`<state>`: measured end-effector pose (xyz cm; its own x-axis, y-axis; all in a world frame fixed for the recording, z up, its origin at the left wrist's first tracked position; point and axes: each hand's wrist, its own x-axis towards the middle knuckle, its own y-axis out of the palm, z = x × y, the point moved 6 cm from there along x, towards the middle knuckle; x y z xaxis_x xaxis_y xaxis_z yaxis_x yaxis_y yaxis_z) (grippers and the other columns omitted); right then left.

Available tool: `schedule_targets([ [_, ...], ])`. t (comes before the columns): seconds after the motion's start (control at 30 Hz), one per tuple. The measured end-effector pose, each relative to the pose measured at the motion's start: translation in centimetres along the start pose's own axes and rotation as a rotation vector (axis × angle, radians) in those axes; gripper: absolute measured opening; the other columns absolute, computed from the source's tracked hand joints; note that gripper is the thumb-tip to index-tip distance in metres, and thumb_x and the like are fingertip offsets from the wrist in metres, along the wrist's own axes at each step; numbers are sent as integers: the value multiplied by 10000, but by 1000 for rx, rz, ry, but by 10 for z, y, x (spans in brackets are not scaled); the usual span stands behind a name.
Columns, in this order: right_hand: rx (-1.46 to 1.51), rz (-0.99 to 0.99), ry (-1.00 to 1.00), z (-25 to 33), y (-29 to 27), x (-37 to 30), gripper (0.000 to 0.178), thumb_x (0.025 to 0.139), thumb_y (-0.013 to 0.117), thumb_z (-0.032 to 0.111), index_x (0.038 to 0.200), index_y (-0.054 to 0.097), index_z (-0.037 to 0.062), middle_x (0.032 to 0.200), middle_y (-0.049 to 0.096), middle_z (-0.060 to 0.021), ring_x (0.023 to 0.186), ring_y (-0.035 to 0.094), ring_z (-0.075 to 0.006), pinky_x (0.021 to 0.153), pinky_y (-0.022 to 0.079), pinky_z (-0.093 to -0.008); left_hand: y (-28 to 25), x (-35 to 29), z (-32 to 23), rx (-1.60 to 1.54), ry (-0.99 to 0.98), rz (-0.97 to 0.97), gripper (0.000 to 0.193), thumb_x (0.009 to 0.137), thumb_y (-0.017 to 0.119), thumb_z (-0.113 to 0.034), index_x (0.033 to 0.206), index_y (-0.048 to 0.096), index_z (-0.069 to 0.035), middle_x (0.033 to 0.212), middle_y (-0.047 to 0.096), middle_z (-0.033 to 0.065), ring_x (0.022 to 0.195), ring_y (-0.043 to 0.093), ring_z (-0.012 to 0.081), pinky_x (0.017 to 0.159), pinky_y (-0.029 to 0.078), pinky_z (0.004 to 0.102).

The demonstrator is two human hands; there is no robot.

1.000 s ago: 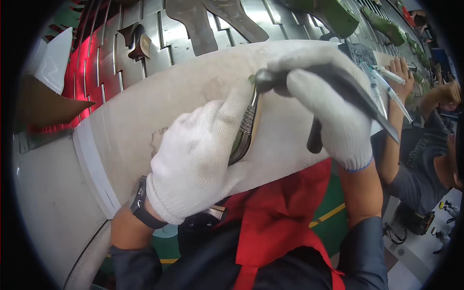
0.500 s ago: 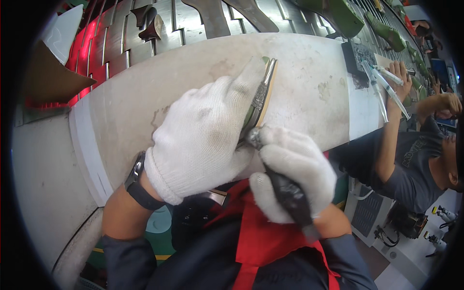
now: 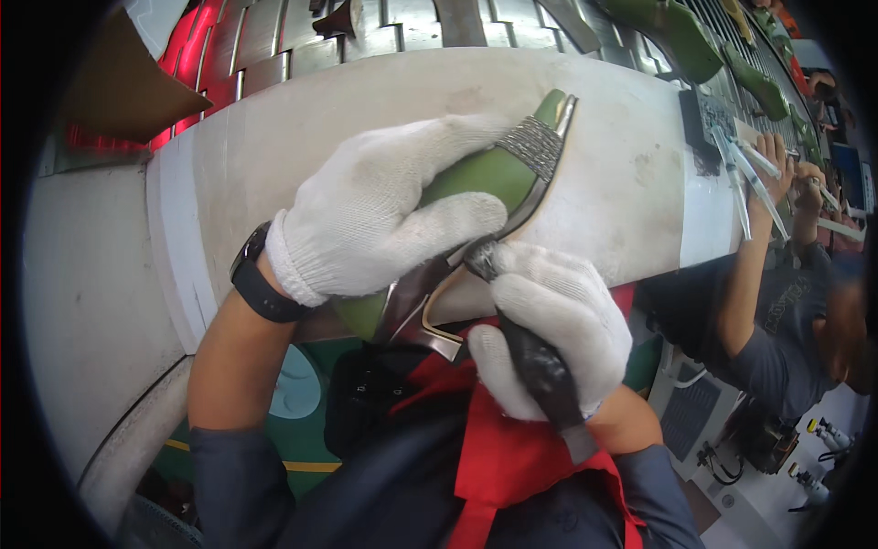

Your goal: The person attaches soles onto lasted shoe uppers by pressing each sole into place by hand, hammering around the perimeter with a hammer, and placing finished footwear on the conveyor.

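green shoe last (image 3: pixel 476 178), silver upper, gripped

2 gloved hands, 1 green shoe last (image 3: pixel 476 178) w/ upper, 1 dark-handled tool (image 3: pixel 540 371), 1 wristwatch (image 3: pixel 259 288), 1 co-worker (image 3: pixel 777 302)

No packages, labels or signs visible. One possible screen (image 3: pixel 846 174), a bluish rectangle at the far right edge; contents indiscernible.

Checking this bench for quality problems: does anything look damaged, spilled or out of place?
Nothing stands out. The left hand steadies a green shoe form on the white bench; the right hand works a dark-handled tool along its edge.
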<state>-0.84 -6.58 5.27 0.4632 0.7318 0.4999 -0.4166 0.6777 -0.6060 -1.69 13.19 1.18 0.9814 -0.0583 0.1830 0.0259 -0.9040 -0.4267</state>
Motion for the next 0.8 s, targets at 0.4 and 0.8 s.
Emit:
schedule_targets([
  [0.4, 314, 210, 219, -13, 15, 2, 388, 779, 875, 2, 1141, 735, 11, 1119, 775, -209, 979, 788, -383, 873, 633, -432, -2, -6, 4, -20, 40, -45, 603, 983, 778, -224, 1487, 618, 65, 1331, 747, 245, 1212, 752, 324, 1061, 569, 398],
  [0.8, 228, 22, 109, 0, 13, -3, 390, 795, 883, 19, 1160, 746, 14, 1125, 794, -198, 979, 799, -362, 900, 640, -435, 0, -8, 5, -8, 74, -95, 556, 1017, 742, -211, 1487, 625, 63, 1379, 736, 245, 1268, 724, 300, 1114, 533, 387],
])
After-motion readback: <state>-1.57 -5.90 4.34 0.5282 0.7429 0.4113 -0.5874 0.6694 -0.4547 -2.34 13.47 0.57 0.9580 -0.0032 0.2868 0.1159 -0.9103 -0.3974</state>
